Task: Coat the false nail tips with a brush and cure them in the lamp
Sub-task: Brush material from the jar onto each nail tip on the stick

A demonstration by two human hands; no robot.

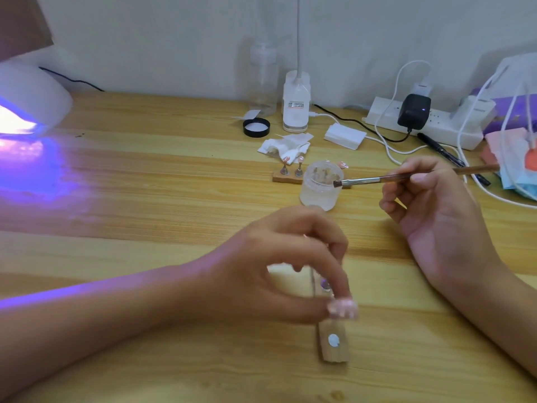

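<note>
One lamp (29, 97) sits far left on the table (145, 257), glowing purple with its mouth facing the work area, so I'd guess it's ready for whatever gets coated. Moving right, the left hand (276, 271) is pinching a small holder between thumb and fingertips, with a pink false nail tip (342, 308) at the end, held just over a wooden block (334, 349). It's blurry, so I can't tell how the tip is mounted. Holding it up like that makes sense, since it keeps the surface free for brushing. Further back, a black lid (256, 128) lies off, and a wooden stand (287, 178) carries a few more tips on pegs, out of the way. Just beside the stand is the open frosted jar (319, 194). It looks like clear gel inside, but the level is hard to judge. The brush (374, 179) has its bristles at the jar's rim, probably loading or wiping off excess. The right hand (430, 205) grips the handle pen-style, palm facing the camera.
</note>
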